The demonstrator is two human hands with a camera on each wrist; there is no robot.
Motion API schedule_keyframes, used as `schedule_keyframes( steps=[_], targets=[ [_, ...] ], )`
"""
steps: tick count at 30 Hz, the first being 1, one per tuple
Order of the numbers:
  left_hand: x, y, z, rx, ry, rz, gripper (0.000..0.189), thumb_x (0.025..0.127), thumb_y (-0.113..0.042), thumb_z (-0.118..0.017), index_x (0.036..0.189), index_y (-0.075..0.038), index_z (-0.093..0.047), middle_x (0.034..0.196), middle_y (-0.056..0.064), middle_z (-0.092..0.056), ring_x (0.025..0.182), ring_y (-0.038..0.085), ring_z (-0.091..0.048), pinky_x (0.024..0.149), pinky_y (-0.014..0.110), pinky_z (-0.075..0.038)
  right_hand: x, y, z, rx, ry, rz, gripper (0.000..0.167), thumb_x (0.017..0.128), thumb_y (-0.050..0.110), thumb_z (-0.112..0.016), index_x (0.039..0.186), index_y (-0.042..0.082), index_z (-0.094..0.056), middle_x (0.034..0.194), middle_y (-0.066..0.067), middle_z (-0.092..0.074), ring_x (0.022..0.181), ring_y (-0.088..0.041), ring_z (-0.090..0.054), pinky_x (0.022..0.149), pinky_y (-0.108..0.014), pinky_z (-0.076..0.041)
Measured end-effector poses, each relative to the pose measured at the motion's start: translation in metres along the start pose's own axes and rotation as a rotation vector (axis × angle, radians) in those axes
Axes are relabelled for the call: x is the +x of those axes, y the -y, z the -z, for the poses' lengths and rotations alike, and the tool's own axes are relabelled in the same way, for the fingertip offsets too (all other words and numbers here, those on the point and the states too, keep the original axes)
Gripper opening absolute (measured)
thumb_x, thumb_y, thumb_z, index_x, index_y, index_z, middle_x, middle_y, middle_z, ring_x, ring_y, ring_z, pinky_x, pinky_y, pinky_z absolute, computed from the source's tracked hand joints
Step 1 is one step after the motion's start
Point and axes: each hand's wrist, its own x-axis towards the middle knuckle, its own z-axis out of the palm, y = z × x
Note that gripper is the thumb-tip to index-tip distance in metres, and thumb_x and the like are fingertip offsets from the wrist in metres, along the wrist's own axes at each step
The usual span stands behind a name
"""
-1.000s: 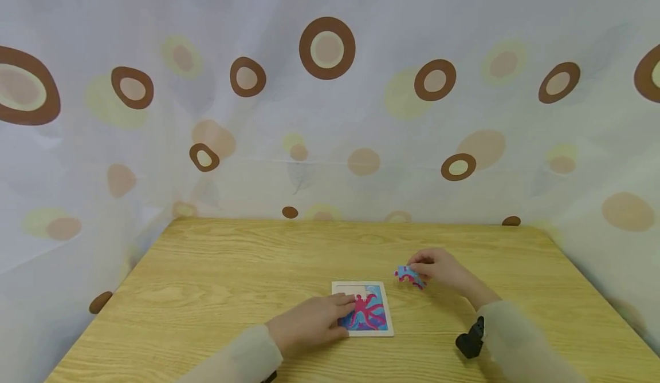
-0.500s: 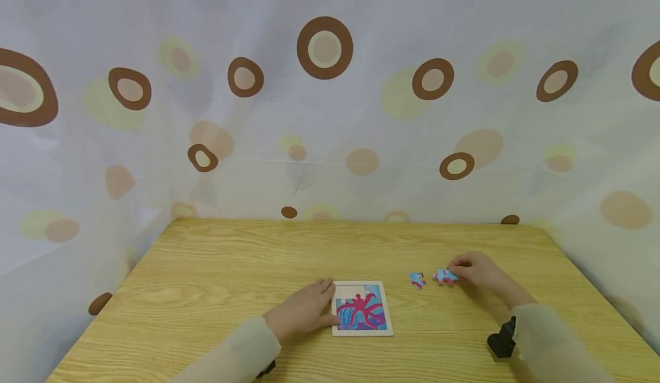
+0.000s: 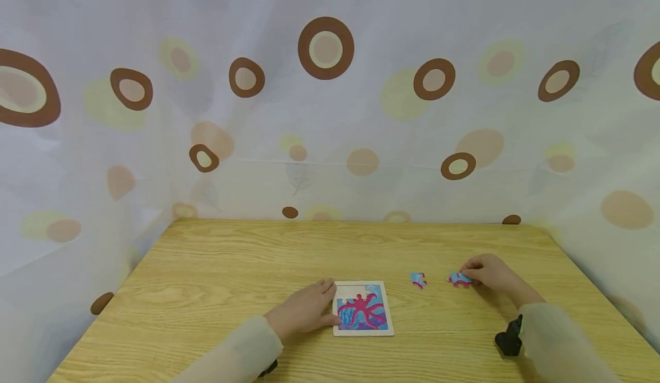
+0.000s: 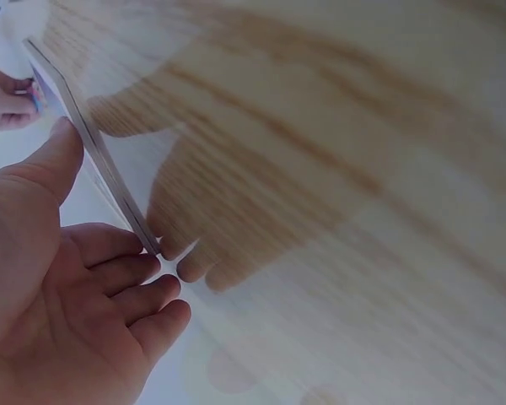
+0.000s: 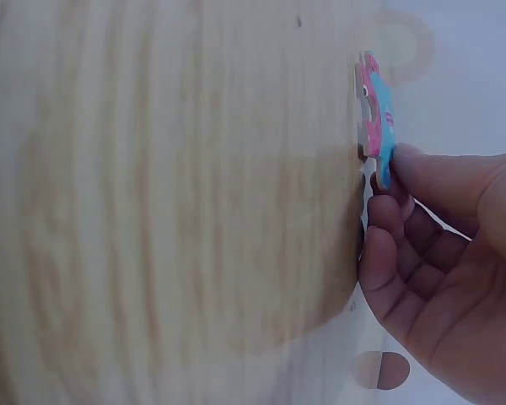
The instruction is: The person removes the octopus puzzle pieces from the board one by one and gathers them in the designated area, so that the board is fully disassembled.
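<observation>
A square jigsaw puzzle board (image 3: 389,314) with a white frame and a pink octopus picture lies on the table; its upper left part shows bare backing. My left hand (image 3: 304,308) rests along the board's left side, thumb over the lower left edge and fingertips at the upper left corner. In the left wrist view the fingers of this hand (image 4: 93,295) touch the board's edge (image 4: 110,173). My right hand (image 3: 492,274) pinches a blue and pink puzzle piece (image 3: 459,280) by one end, thumb on top, close over the table. Another puzzle piece (image 3: 418,280) lies between board and right hand.
The wood-grain table (image 3: 247,257) reaches back to a white curtain (image 3: 330,119) with brown and yellow circles, which also hangs at both sides. A black wrist device (image 3: 509,340) sits below the right sleeve.
My right hand has moved right with its puzzle piece, away from the other piece, which now lies apart on the table. My left hand has drawn back from the picture to the board's left edge.
</observation>
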Motion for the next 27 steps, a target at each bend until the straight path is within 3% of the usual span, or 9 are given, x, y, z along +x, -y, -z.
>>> schedule_keyframes(
  steps=[13,23,27],
  targets=[
    [0.000,-0.004,0.002,0.009,0.005,0.010,0.070,0.090,-0.048,-0.050,0.139,0.000,-0.038,0.143,0.013,-0.035,0.131,0.025,-0.031,0.106,0.032,-0.028,-0.005,-0.013,0.017,-0.177,-0.044,0.051,0.013,0.089,0.002,-0.055,0.086,-0.004,-0.067,0.075,-0.003,-0.060,0.065,-0.017,-0.051,0.056,-0.030,-0.046],
    [-0.001,-0.004,0.004,0.020,0.006,0.003,0.069,0.090,-0.047,-0.051,0.138,0.001,-0.039,0.142,0.014,-0.036,0.131,0.027,-0.032,0.105,0.033,-0.029,-0.007,-0.015,0.021,-0.146,-0.025,-0.002,0.013,0.090,0.003,-0.056,0.088,-0.006,-0.066,0.077,-0.003,-0.060,0.067,-0.017,-0.051,0.059,-0.032,-0.047],
    [-0.001,-0.003,0.003,0.028,0.003,0.002,0.069,0.090,-0.047,-0.051,0.138,0.001,-0.039,0.143,0.014,-0.035,0.131,0.026,-0.032,0.105,0.033,-0.029,-0.007,-0.012,0.021,-0.167,-0.027,0.013,0.013,0.090,0.003,-0.056,0.090,-0.006,-0.066,0.080,-0.005,-0.061,0.070,-0.018,-0.052,0.060,-0.033,-0.047]
  ],
)
